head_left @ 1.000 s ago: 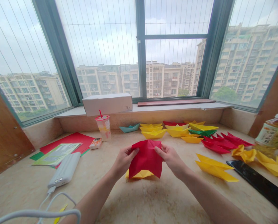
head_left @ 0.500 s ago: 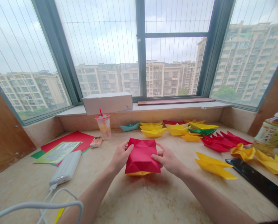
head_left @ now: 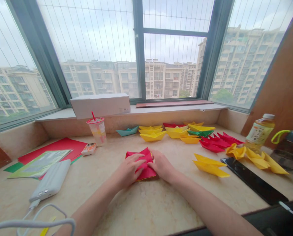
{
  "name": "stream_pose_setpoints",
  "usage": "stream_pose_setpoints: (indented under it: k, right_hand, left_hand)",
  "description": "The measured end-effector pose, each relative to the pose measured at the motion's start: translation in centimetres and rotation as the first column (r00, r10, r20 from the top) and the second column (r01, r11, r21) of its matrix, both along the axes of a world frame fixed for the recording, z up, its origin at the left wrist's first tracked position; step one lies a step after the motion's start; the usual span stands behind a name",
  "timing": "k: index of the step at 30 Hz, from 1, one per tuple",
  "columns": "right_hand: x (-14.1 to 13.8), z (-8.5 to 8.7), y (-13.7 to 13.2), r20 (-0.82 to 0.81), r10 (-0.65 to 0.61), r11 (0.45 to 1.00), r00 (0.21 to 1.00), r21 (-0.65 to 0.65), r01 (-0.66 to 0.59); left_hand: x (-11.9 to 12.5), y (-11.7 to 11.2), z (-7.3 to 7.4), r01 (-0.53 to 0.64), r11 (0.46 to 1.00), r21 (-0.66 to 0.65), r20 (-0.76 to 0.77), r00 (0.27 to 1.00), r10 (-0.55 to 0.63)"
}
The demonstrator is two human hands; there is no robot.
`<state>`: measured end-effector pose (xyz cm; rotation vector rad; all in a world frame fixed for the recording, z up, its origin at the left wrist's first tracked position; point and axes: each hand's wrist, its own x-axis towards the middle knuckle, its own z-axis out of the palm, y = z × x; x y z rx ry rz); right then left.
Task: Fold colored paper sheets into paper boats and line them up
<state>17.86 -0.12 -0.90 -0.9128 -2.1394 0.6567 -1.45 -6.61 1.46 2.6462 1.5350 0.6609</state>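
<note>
A folded sheet of paper [head_left: 146,156], red on top and yellow underneath, lies flat on the stone counter [head_left: 146,206] in front of me. My left hand [head_left: 128,168] lies on its left half with the fingers stretched out and pressing down. My right hand [head_left: 161,165] rests on its right edge, fingers curled against the paper. Both hands hide much of the sheet.
Several folded paper boats, yellow [head_left: 153,136], red [head_left: 211,146], green [head_left: 200,133] and teal [head_left: 128,131], lie along the back and right. A drink cup [head_left: 97,130], white box [head_left: 100,105], power bank [head_left: 50,181], paper sheets [head_left: 52,151], phone [head_left: 253,179] and bottle [head_left: 260,132] surround them.
The red paper was held up in both hands, then lowered; now it lies pressed flat on the counter under them. The camera has tilted and shifted to the right.
</note>
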Motion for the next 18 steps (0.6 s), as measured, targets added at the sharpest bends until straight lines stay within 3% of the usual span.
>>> stream_pose_setpoints:
  k: [5, 8, 12, 15, 18]
  right_hand:
    - [1.5, 1.4, 0.6, 0.264, -0.208, 0.976, 0.942, 0.123, 0.181]
    - [3.5, 2.9, 1.4, 0.444, -0.363, 0.931, 0.820, 0.206, 0.301]
    - [7.3, 4.5, 2.6, 0.547, -0.536, 0.834, 0.643, 0.224, 0.504]
    - [10.0, 5.0, 3.0, 0.611, -0.599, 0.755, 0.518, 0.215, 0.619]
    - [11.6, 4.6, 3.3, 0.650, -0.592, 0.739, 0.477, 0.200, 0.644]
  left_hand:
    - [-0.3, 0.4, -1.1, 0.055, 0.989, -0.135, 0.062, 0.997, -0.047]
    - [-0.6, 0.5, -1.2, 0.070, 0.989, -0.131, 0.117, 0.992, -0.055]
    - [-0.7, 0.5, -1.0, 0.096, 0.990, -0.106, 0.153, 0.985, -0.079]
    - [-0.6, 0.4, -0.8, 0.080, 0.994, -0.073, 0.158, 0.985, -0.068]
    - [-0.5, 0.4, -0.7, 0.027, 0.999, -0.030, 0.128, 0.991, -0.023]
